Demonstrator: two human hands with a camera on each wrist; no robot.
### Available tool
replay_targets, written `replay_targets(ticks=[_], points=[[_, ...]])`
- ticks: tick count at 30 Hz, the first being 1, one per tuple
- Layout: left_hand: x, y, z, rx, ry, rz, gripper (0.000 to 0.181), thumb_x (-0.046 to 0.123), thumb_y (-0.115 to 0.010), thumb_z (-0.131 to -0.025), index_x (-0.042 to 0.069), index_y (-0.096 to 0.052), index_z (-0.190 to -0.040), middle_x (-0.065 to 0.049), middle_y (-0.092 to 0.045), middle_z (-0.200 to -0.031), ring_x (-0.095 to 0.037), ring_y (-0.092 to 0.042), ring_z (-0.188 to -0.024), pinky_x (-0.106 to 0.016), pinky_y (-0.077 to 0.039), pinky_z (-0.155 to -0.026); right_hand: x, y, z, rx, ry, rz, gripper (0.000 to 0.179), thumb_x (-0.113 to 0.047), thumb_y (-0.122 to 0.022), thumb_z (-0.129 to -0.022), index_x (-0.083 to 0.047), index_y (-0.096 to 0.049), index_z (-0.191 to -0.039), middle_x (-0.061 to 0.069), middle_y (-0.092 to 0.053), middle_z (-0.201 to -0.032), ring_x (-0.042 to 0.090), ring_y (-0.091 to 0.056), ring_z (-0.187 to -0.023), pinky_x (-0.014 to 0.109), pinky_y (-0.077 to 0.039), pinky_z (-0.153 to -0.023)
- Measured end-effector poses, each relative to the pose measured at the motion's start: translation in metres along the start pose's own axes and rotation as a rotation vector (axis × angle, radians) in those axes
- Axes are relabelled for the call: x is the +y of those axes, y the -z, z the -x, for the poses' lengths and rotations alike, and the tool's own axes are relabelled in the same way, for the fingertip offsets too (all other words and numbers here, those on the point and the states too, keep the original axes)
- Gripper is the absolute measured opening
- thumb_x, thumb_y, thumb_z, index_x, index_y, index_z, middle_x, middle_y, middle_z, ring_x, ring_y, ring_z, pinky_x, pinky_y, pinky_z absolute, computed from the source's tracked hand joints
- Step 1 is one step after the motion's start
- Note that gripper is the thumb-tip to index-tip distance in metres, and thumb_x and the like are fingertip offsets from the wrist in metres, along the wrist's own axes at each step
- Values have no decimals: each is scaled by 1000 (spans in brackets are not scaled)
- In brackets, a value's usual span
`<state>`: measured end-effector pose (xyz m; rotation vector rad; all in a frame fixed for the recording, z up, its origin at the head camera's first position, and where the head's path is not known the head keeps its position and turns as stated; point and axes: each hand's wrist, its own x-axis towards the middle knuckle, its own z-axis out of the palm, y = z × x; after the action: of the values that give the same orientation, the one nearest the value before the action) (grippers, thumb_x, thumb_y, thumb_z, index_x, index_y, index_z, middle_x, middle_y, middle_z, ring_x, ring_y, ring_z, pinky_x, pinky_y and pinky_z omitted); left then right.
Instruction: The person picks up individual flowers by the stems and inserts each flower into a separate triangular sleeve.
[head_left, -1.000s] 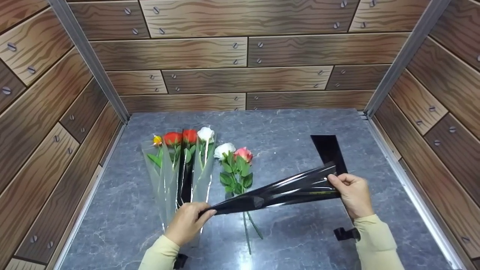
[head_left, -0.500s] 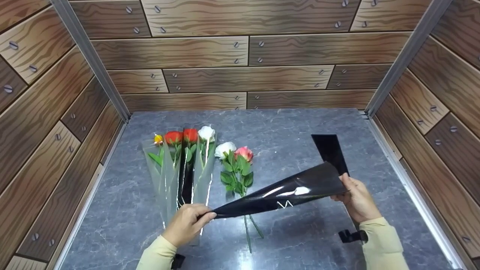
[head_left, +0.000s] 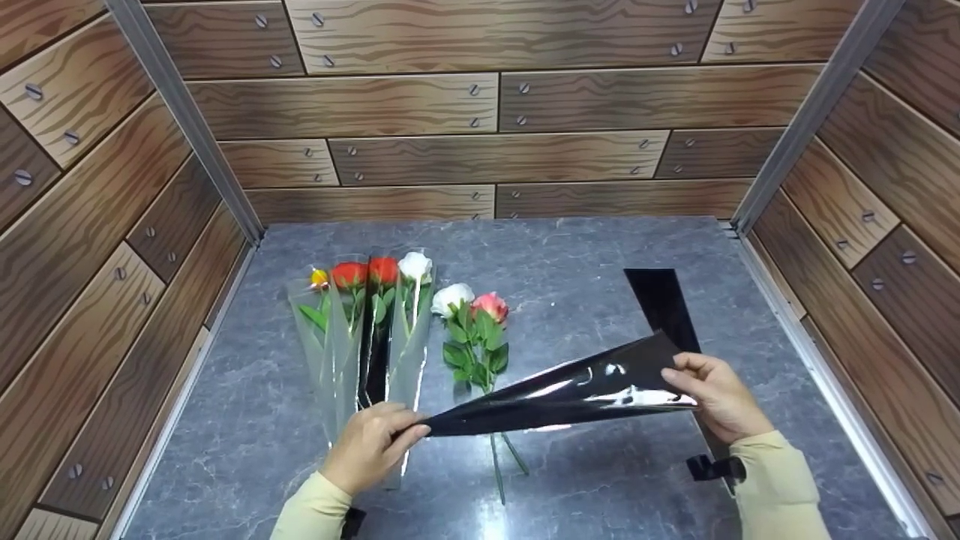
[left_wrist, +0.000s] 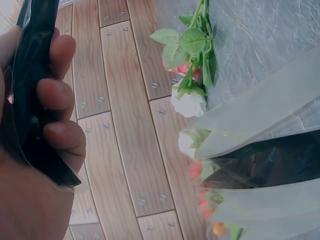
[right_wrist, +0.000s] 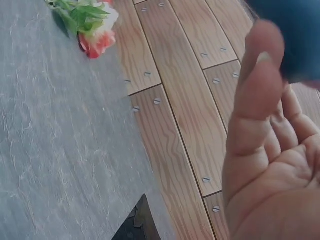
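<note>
Above the middle of the worktop [head_left: 585, 285], slanting across the stems of two loose flowers, hangs a long, glossy black film sleeve [head_left: 562, 390], tapered like a cone. It looks very light, thin and limp, probably slick, and likely to crease or tear if pulled hard; the folded narrow tip and the broad rim seem the surest places to hold. The left hand [head_left: 375, 446] grips that tip with curled fingers, while the right hand [head_left: 716, 397] pinches the wide end between thumb and fingers. Beneath and beyond lie a white artificial rose [head_left: 452, 298] and a pink artificial rose [head_left: 490, 306], green-leaved and unwrapped. Near the right hand, a second flat black film sleeve [head_left: 660, 300] rests on the surface. Further left stand out four wrapped flowers [head_left: 341, 352], lying side by side.
</note>
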<state>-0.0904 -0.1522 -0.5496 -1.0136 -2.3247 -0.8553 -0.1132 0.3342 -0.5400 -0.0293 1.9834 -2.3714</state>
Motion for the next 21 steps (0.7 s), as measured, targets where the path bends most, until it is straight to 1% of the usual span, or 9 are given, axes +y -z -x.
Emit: replay_targets(ticks=[3,6,9,13,15,16,18,19,21], points=[[-2,1,0,24,-19,9,13,15,-72,-86,17,-75,-98,11,-61,-74,-6,-55,-67,-23,-44,-62,-2,0,-1,10,-20,57,20,8,-64,-86,-11,-63,-79,-3,-65,-72,7,-57,-58,19,-46,-50],[-4,0,-1,32,-19,24,14,13,-71,-86,16,-75,-98,11,-59,-72,-5,-54,-66,-23,-44,-61,-6,0,-2,45,-44,96,19,6,-66,-85,-12,-65,-78,-3,-67,-72,7,-55,-53,18,-44,-47],[-4,-1,0,4,40,23,10,17,-70,-88,15,-75,-97,10,-62,-74,-7,-57,-68,-26,-46,-63,-9,-2,-3,45,-52,101,18,6,-65,-86,-11,-63,-78,-3,-66,-72,6,-55,-54,18,-44,-47],[0,-4,3,-137,222,31,27,37,-63,-92,15,-73,-103,6,-70,-90,-11,-64,-81,-34,-52,-74,-10,-7,-5,48,-62,48,19,7,-62,-87,-9,-57,-78,-3,-61,-69,6,-58,-58,19,-47,-50],[2,-7,3,-218,280,31,37,47,-61,-91,15,-72,-106,3,-71,-98,-13,-65,-87,-37,-52,-78,-9,-10,-6,49,-67,12,20,7,-61,-87,-9,-55,-77,-2,-61,-68,7,-58,-59,19,-48,-51],[3,-9,2,-249,292,30,39,49,-60,-90,16,-71,-106,3,-71,-99,-13,-65,-88,-37,-52,-80,-9,-11,-7,53,-67,3,21,7,-62,-86,-9,-55,-76,-2,-60,-67,7,-59,-59,19,-48,-52],[3,-12,2,-272,279,27,35,49,-61,-89,17,-71,-99,5,-71,-93,-11,-65,-82,-35,-53,-75,-8,-13,-8,47,-72,-20,21,7,-61,-87,-10,-55,-75,-2,-61,-67,8,-60,-59,20,-49,-52],[3,-14,2,-268,264,27,30,47,-62,-90,18,-70,-94,7,-69,-88,-9,-63,-77,-33,-52,-71,-8,-13,-8,42,-66,-19,21,8,-61,-87,-9,-55,-75,-2,-61,-67,8,-59,-60,20,-49,-53],[3,-18,3,-228,231,17,23,41,-63,-91,21,-67,-82,12,-63,-76,-5,-57,-67,-28,-49,-63,-8,-13,-9,42,-60,-8,21,8,-61,-87,-9,-56,-75,-2,-61,-67,8,-59,-60,20,-49,-54]])
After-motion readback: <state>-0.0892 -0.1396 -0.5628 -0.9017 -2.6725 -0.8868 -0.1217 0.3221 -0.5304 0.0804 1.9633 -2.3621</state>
